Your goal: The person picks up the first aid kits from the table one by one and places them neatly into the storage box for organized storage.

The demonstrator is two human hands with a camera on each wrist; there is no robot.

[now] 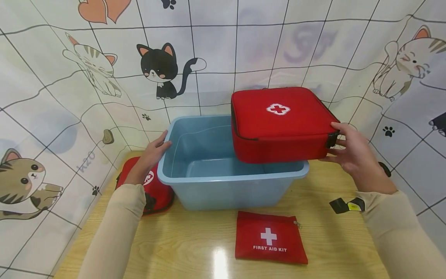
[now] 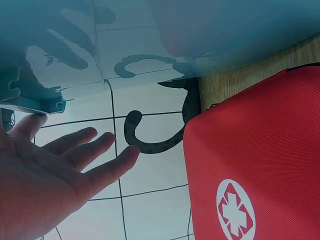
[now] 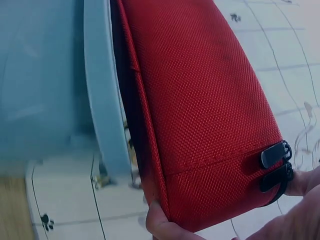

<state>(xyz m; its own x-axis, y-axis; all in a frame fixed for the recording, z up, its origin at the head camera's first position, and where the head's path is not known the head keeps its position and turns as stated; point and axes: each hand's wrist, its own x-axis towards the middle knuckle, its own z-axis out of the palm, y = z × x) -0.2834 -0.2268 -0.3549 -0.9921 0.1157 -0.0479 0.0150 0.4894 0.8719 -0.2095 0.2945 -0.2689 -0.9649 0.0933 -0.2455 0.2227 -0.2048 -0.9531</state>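
Observation:
My right hand (image 1: 355,155) grips the right end of a big red first aid case (image 1: 278,124), thumb on top and fingers at the lower edge. The case overlaps the right half of a light blue plastic tub (image 1: 226,193), close over its rim, tilted slightly. Its black zipper pulls (image 3: 275,167) show beside that hand in the right wrist view. At the tub's left rim is my left hand (image 1: 150,157); in the left wrist view its fingers (image 2: 110,167) stretch out straight, with the thumb at the rim. Below that arm lies a smaller red first aid bag (image 1: 160,193), partly covered.
A flat red first aid pouch (image 1: 270,238) lies on the wooden table (image 1: 195,244) in front of the tub. To the right is a small black and yellow object (image 1: 346,205). A cat-print wall covering (image 1: 216,46) rises behind and at both sides.

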